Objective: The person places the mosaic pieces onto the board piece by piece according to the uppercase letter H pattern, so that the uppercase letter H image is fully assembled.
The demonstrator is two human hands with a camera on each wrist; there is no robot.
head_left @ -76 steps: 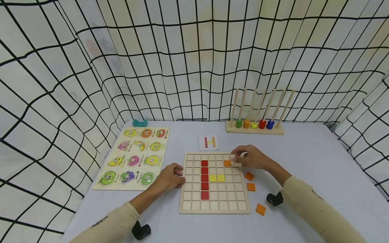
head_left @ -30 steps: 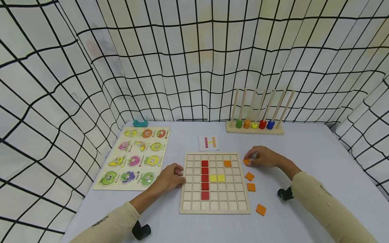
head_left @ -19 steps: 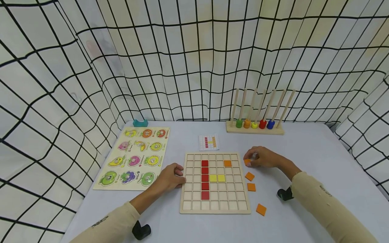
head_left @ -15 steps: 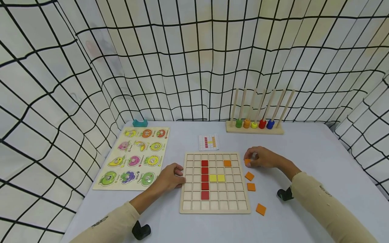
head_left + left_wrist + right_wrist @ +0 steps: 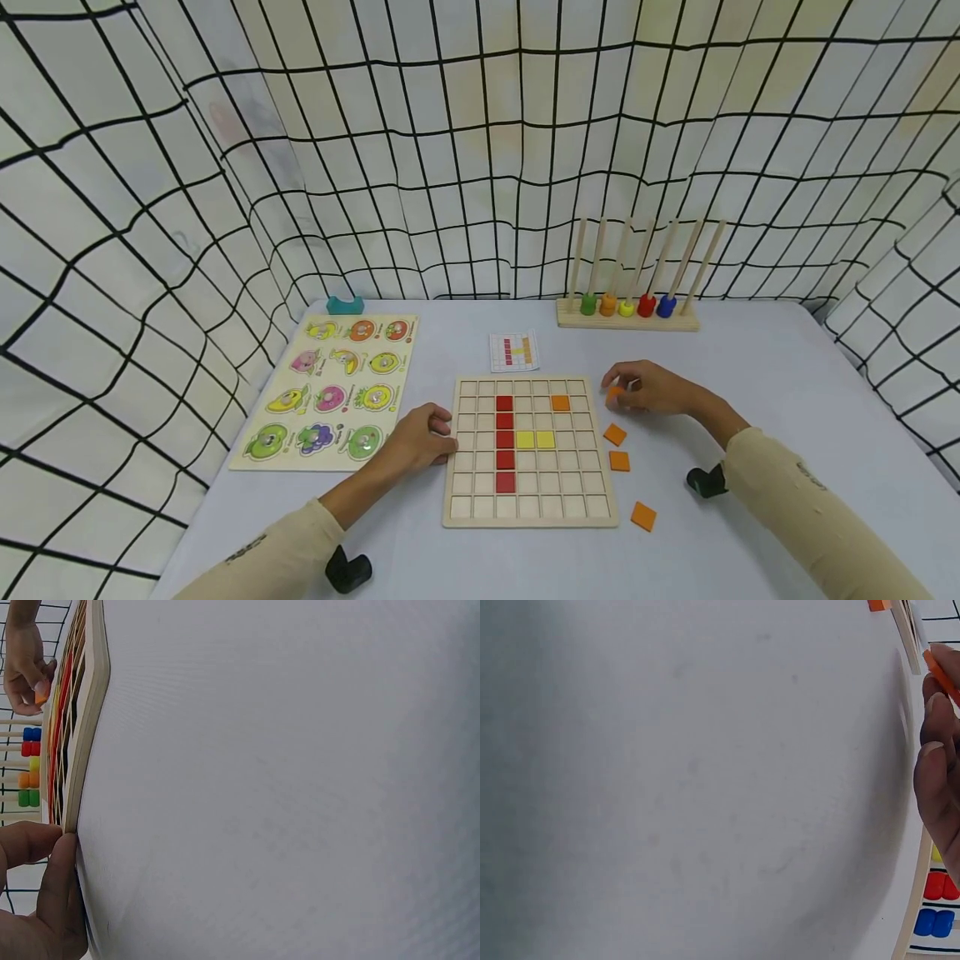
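Note:
A wooden grid board (image 5: 461,492) lies on the white-covered table. It carries a column of several red tiles (image 5: 506,439), two yellow tiles (image 5: 536,439) and one orange tile (image 5: 560,403). My left hand (image 5: 420,440) pinches the board's left edge between thumb and finger, as the left wrist view shows at the wooden rim (image 5: 86,735). Just off the upper right side of the board, my right hand (image 5: 648,388) holds another orange tile (image 5: 939,675) in its fingertips, tilted. Three loose orange tiles (image 5: 619,461) lie between the board and the right forearm.
Behind the board lies a small printed pattern card (image 5: 514,352). A fruit puzzle board (image 5: 405,350) covers the left side, with a teal object (image 5: 345,305) behind it. At the back right stands a peg rack (image 5: 630,321) with coloured beads. Black-lined netting (image 5: 480,167) surrounds the table.
My right hand has moved right from the board's upper right corner and has taken up an orange tile, which now stands more tilted in the fingers. The left hand stays at the board's edge.

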